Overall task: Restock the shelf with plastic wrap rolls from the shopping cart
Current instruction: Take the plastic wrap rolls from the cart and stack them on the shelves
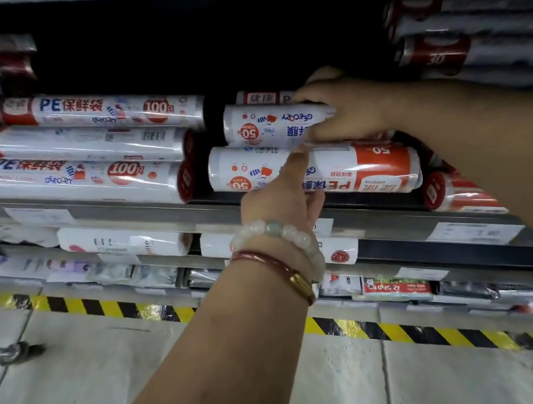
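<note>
Pale beads and a red cord circle my left wrist; my left hand (282,193), fingers straight, presses the lower roll (364,170) marked "PE" and "50" at frame centre. Just above, my right hand (352,110) grips the upper roll (269,125), labelled "GEECOZY" and "50", resting on it. Left of both on the shelf (99,206) lie "PE 100" rolls (86,149).

Store shelf (99,206): carrying white-and-red "100" bag rolls (83,181) stacked lying lengthwise at left; "50" plastic wrap rolls (367,167) lying stacked at centre-right; price tags (474,233) hanging along its front rail.
</note>
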